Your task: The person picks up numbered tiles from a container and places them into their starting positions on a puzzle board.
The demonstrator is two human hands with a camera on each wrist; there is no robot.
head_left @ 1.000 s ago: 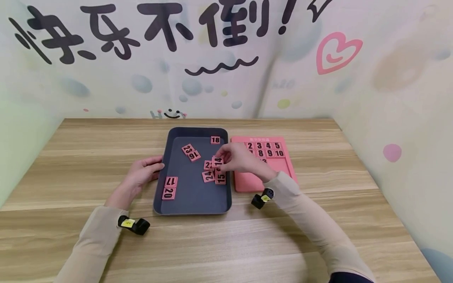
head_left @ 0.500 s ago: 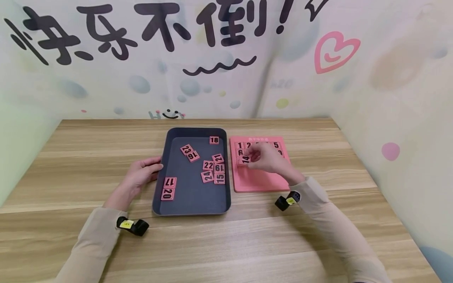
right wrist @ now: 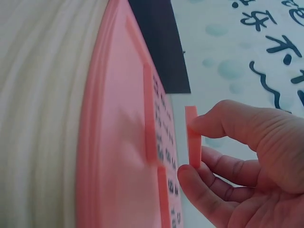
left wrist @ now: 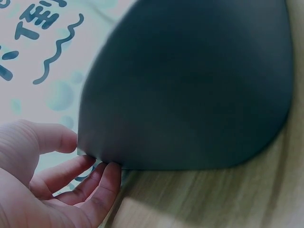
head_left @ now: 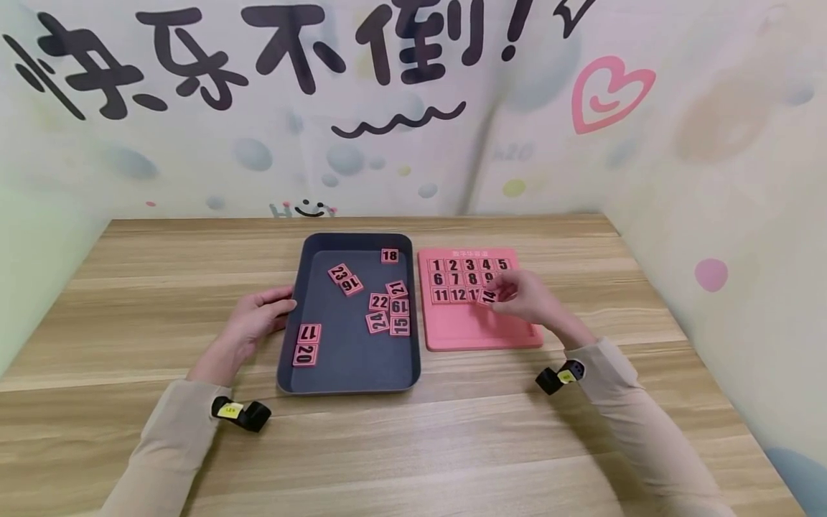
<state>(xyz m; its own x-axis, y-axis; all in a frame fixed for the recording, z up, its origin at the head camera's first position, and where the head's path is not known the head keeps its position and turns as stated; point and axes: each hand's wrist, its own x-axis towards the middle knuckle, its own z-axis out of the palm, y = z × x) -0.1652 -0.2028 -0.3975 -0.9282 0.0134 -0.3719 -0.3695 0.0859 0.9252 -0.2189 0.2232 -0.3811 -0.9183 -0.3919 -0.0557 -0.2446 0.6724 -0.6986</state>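
My right hand [head_left: 531, 296] pinches a small pink number tile marked 14 [head_left: 488, 296] between thumb and fingertips. In the right wrist view the tile [right wrist: 193, 140] is seen edge-on, held above the pink puzzle board [right wrist: 114, 142]. In the head view it overlaps the right end of the board's third row, beside 13. Rows 1 to 5 and 6 to 9 sit above; the fingers hide the end of the second row. My left hand [head_left: 253, 319] holds the left rim of the dark grey tray [head_left: 352, 362], thumb at the edge [left wrist: 59, 137].
Several loose tiles lie in the tray: 18 [head_left: 390, 255] at the back, 23 and 16 in the middle, a cluster with 15 [head_left: 400, 327] at the right, and 17 and 20 [head_left: 306, 355] at the left. The wooden table [head_left: 400, 452] meets a printed wall behind.
The right hand has carried tile 14 from the tray rightward over the board, first near the left of the third row, now past 13. The left hand stays at the tray.
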